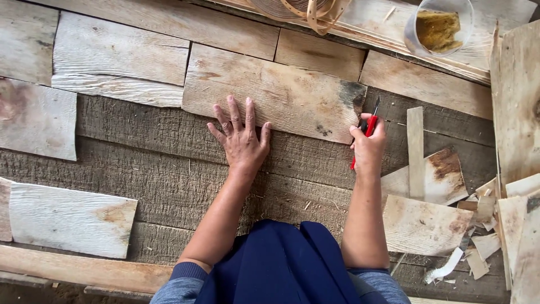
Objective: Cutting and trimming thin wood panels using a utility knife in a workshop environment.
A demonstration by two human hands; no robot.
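Left hand [241, 137] spread flat on wooden slab [275, 93]; at 3 o'clock, right hand [368, 143] clamped around red-handled knife [368, 132], blade tip barely visible.

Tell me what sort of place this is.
Likely a rough woodworking spot: a plank floor strewn with thin wood sheets and offcuts, the right hand holding a red-handled knife.

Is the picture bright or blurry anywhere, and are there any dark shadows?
Head view: soft, even daylight, no glare; only a faint shadow under the left hand on the wood piece. The right hand with its red-handled knife is sharp, like the plank grain. The clear cup at the top edge is cut off and slightly stretched.
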